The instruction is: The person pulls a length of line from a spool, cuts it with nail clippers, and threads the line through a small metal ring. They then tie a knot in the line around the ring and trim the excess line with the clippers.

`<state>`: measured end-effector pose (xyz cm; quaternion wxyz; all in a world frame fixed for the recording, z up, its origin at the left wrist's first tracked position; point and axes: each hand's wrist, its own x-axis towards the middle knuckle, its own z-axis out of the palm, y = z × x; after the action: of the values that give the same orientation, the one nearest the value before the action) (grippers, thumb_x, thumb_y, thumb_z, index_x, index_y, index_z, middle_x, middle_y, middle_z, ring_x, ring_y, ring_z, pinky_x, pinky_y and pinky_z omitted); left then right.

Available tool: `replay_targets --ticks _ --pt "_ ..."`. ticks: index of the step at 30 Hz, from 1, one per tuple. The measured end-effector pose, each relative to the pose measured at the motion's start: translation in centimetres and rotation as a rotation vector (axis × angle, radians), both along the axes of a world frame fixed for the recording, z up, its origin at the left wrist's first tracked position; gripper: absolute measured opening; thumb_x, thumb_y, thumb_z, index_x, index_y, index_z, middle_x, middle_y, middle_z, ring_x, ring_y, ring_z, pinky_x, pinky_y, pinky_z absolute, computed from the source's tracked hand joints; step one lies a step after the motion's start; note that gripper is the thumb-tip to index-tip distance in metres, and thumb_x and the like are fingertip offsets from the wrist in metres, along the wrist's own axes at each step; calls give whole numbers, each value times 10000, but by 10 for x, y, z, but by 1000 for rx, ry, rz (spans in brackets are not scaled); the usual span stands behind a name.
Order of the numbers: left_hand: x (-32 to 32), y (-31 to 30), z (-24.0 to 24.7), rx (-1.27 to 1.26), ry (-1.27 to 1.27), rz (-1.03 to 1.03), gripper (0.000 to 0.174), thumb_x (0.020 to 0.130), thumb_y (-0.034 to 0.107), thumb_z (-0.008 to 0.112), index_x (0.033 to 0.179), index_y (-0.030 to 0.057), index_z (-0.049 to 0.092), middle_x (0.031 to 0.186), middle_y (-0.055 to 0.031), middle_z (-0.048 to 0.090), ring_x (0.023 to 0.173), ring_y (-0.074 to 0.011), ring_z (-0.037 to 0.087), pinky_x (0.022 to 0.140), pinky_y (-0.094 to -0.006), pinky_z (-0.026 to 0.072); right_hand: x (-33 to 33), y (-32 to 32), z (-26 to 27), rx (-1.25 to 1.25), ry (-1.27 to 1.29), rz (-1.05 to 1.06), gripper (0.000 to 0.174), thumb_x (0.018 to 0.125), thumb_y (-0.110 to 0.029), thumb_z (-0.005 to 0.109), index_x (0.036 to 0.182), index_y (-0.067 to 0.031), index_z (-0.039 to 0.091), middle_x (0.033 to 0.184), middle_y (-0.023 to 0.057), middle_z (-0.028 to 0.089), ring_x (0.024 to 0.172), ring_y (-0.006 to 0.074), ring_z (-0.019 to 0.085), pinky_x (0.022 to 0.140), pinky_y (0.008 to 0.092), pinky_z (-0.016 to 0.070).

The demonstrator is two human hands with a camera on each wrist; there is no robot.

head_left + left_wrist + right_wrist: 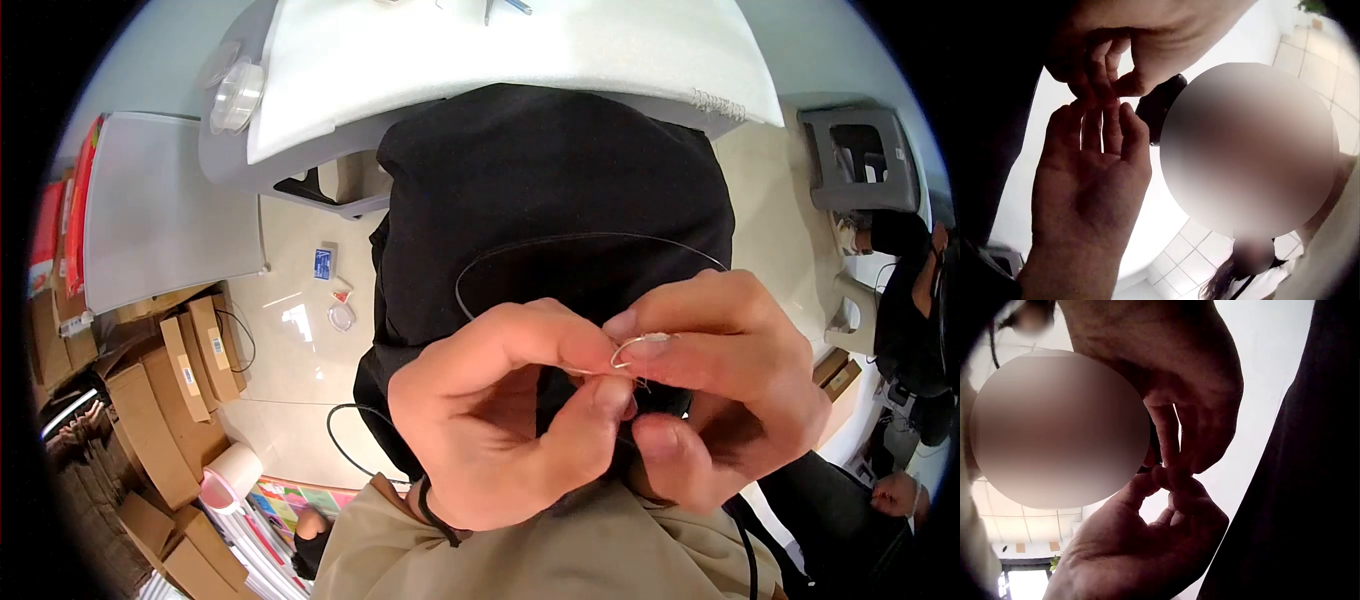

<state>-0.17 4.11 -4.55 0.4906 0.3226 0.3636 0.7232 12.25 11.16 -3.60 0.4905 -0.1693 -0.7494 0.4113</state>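
Nearest me, the bare left hand (500,420) pinches a thin, pale, looped filament (625,348) between thumb and forefinger; its loop arcs against the bent-fingered right hand (745,385), whose grip I can't judge; I'd pull gently, loop steadied, avoiding kinks.

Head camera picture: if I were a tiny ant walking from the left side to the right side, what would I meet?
Red items → big pale board → little blue box → left hand → right hand → grey stool
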Motion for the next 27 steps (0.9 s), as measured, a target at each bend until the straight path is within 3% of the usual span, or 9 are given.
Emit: replay_targets --ticks 2,5,8,18,21,27 --pt "4 2 -2 68 83 90 174 673 -150 607 839 -103 582 760 -128 617 658 -140 583 613 -229 459 1 0 0 21 -12 0 187 716 -22 596 870 84 591 765 228 573 615 217 599 503 235 473" --pt "6 2 8 0 241 110 63 720 -33 530 774 -63 516 700 -132 577 633 -172 519 591 -262 415 3 2 2 41 -31 10 160 723 15 577 868 84 588 763 227 577 607 212 602 492 238 476" --pt "4 3 5 58 282 108 83 716 -33 536 791 -65 520 706 -137 578 633 -172 521 593 -263 416 4 1 3 36 -29 1 156 713 44 569 863 82 585 768 230 581 602 213 603 488 237 474" --pt "3 3 0 118 271 86 108 734 -25 532 826 -81 528 732 -173 598 636 -206 558 602 -286 444 2 4 3 65 1 -18 131 678 40 588 804 62 559 693 192 552 516 173 549 455 211 428" --pt "4 3 2 80 211 52 101 749 -16 540 825 -82 532 737 -180 601 645 -212 567 606 -289 448 6 8 0 49 4 32 105 710 8 585 797 52 548 675 176 539 497 151 517 459 206 420" --pt "9 6 7 -46 37 32 139 797 56 588 821 -72 541 726 -180 600 634 -208 559 601 -292 440 1 1 -7 -116 108 -59 171 808 -131 580 778 26 519 673 160 527 504 120 477 452 190 397"
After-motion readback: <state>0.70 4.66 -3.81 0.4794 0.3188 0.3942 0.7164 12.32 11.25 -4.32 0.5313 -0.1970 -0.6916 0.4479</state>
